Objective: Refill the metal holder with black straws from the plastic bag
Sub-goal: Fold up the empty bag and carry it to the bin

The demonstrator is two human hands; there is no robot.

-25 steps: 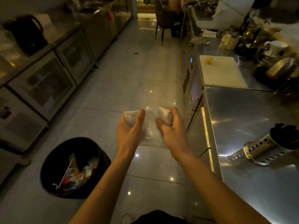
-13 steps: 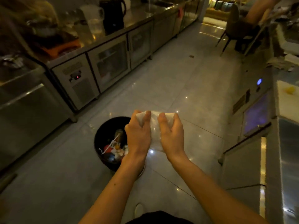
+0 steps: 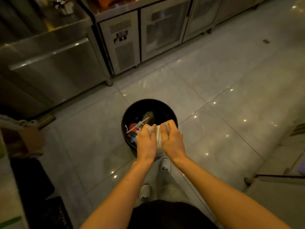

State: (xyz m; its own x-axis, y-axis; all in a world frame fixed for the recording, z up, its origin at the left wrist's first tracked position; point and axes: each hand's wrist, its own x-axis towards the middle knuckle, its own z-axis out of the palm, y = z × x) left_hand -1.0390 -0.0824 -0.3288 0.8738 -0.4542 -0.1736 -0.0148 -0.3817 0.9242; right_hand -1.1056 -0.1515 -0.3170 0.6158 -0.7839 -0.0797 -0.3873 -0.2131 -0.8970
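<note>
A crumpled clear plastic bag [image 3: 158,138] is squeezed between my two hands, directly over the near rim of a black round bin. My left hand [image 3: 146,142] grips the bag's left side with curled fingers. My right hand [image 3: 173,140] grips its right side the same way. The bag looks scrunched and no straws show in it. The metal holder and the black straws are out of view.
The black bin [image 3: 168,109] on the tiled floor holds mixed rubbish, including a red item [image 3: 132,126]. Steel under-counter fridges [image 3: 125,45] line the far side. A dark mat [image 3: 52,214] lies at lower left. My shoes [image 3: 165,164] stand just behind the bin.
I have turned left away from the counter with the holder. The bin now sits straight below my hands, and the bag is crumpled smaller between them.
</note>
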